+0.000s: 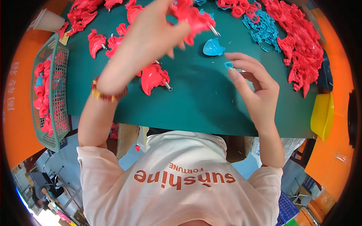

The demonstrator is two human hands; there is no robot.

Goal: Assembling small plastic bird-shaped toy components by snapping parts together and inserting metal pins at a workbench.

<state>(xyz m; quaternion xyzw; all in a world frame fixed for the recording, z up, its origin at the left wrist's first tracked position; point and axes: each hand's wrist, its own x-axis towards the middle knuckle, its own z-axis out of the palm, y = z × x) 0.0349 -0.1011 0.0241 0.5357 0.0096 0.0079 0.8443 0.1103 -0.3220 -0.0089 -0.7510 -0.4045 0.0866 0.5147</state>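
My left hand (152, 35) is reaching across the upper middle of the green table (181, 109), slightly smeared by motion. Its thumb and fingers are closed on a red plastic shell piece (194, 23) with thin metal pins at its right end. Between thumb and forefinger, my right hand (258, 81) pinches a small blue plastic clip (229, 65). A curved blue shell piece (213, 48) lies on the table between the two hands. Below my left wrist rests another red shell piece (154, 79) with a metal spring sticking out of it.
Several red pieces with springs (96, 43) lie at the left. Heaps of small blue clips (266, 28) and red shells (301, 49) cover the far right. A green basket (60, 94) of red parts, a white cup (48, 20) and a yellow container (322, 115) flank the table.
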